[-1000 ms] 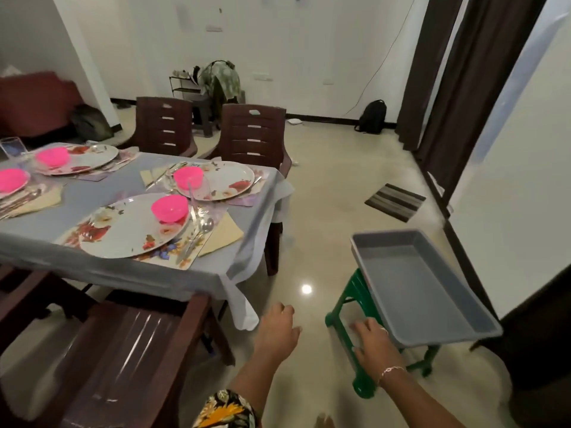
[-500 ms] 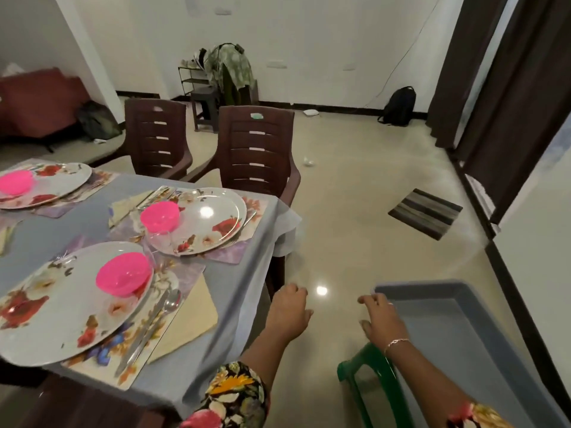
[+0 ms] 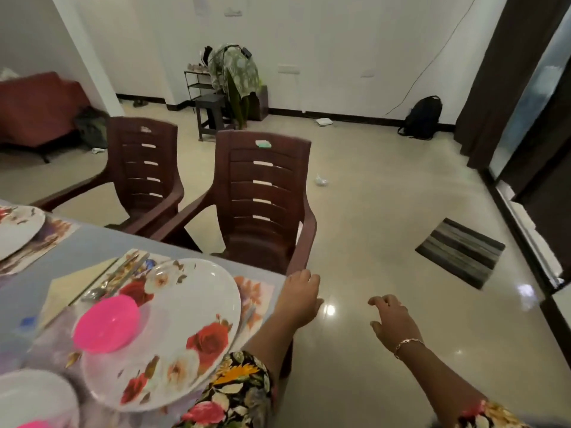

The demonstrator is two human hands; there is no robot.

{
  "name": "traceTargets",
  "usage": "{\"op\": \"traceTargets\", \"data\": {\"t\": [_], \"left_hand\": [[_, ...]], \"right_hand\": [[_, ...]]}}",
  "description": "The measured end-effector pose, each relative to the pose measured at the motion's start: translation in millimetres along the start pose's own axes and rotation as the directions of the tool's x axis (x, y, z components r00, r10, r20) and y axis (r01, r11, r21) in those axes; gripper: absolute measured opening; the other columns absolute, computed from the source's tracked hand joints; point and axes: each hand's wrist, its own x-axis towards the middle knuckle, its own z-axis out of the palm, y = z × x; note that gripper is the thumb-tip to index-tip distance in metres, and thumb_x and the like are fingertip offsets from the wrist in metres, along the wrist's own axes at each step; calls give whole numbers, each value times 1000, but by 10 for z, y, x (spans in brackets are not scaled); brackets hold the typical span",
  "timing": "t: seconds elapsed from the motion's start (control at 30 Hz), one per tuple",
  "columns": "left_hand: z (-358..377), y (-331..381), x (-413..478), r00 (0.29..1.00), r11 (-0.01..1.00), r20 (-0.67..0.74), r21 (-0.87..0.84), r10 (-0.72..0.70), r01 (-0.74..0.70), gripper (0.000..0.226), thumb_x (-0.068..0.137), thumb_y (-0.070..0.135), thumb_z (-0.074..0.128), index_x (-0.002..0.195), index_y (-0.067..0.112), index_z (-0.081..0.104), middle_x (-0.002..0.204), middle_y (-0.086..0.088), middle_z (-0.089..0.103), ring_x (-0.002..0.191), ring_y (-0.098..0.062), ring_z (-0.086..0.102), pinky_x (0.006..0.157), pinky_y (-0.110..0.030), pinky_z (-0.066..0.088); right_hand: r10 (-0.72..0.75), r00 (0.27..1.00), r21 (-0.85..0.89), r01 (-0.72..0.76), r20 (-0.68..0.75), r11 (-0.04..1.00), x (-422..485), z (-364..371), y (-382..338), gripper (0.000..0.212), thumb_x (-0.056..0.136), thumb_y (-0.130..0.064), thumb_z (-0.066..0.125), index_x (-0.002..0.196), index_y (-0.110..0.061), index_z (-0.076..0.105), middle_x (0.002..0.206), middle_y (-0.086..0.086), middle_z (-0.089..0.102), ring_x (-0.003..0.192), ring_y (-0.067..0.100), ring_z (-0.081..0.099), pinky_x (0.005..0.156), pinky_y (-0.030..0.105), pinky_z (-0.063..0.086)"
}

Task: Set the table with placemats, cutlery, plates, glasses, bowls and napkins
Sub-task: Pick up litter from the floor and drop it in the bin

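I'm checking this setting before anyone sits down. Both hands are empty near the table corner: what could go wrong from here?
1. The sleeve of the left arm lies over the rim of the plate by the corner of the table. A careless swing might shove the plate or the pink bowl on it.
2. A crumpled scrap lies on the glossy floor beyond the chair. Someone could step on it.

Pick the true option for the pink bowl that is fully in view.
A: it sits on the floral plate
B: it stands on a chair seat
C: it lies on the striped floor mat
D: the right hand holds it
A: the pink bowl rests on the left part of the floral plate on the table, and no hand touches it.
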Motion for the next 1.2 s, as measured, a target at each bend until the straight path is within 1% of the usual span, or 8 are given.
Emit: {"op": "traceTargets", "data": {"t": [0.2, 0.37, 0.5, 0.63, 0.73, 0.83, 0.97, 1.2], "left_hand": [[-171, -339, 1006, 999, 997, -20, -56, -47, 46, 34, 92, 32, 53, 116, 8, 46, 118, -11, 49, 109, -28, 47, 93, -35, 37], [-146, -505, 1702, 998, 988, -15, -142, -66, 63, 38, 93, 30, 53, 121, 7, 44, 123, -10, 45, 115, -27, 43, 92, -36, 41], [-22, -583, 2369, 994, 983, 56, -152, -92, 99, 39, 94, 29, 52, 123, 6, 42, 126, -11, 42, 119, -27, 41, 92, -39, 42], [111, -513, 3260, 992, 987, 106, -138, -69, 83, 39, 95, 27, 49, 127, 8, 42, 128, -11, 43, 119, -28, 43, 93, -41, 42], [174, -363, 4071, 985, 971, 150, -208, -86, 116, 38, 96, 26, 47, 129, 8, 42, 129, -10, 44, 118, -29, 45, 92, -39, 40], [226, -189, 4823, 970, 935, 197, -296, -142, 197, 39, 96, 26, 47, 130, 9, 43, 131, -9, 45, 119, -27, 46, 94, -35, 40], [204, -183, 5696, 954, 898, 202, -337, -222, 281, 39, 96, 27, 47, 131, 10, 43, 131, -8, 45, 120, -25, 46, 95, -33, 39], [235, -800, 7014, 895, 808, 159, -387, -416, 444, 36, 96, 29, 47, 127, 10, 45, 128, -7, 48, 118, -22, 47, 93, -29, 38]], "right_hand": [[76, 997, 85, -74, -21, 994, 1198, -258, -75, 41, 86, -15, 58, 126, -16, 48, 127, 9, 43, 116, 27, 44, 88, 31, 43], [102, 995, 84, -102, -3, 991, 2026, -324, -24, 39, 87, -14, 56, 125, -15, 48, 127, 11, 42, 116, 29, 43, 86, 31, 42], [60, 997, 69, -63, 47, 996, 2778, -338, 80, 40, 87, -15, 56, 126, -16, 47, 128, 10, 41, 117, 29, 43, 87, 31, 42], [-5, 995, 39, 1, 101, 999, 3623, -458, 386, 41, 88, -18, 55, 128, -19, 45, 129, 6, 41, 117, 25, 44, 89, 31, 44], [-74, 987, -30, 79, 142, 996, 4273, -666, 717, 42, 90, -22, 54, 130, -23, 42, 131, 1, 40, 117, 20, 46, 88, 26, 44], [-99, 983, -55, 109, 156, 993, 4900, -910, 1063, 42, 90, -22, 53, 130, -24, 42, 131, -1, 40, 117, 18, 46, 85, 25, 46], [-82, 983, -84, 97, 164, 992, 5711, -1142, 1346, 42, 90, -20, 52, 130, -24, 41, 131, -1, 40, 114, 18, 47, 84, 25, 47], [-187, 960, -96, 211, 209, 973, 7244, -1244, 1328, 41, 90, -21, 51, 131, -24, 41, 131, -3, 40, 114, 17, 45, 79, 24, 46]]}}
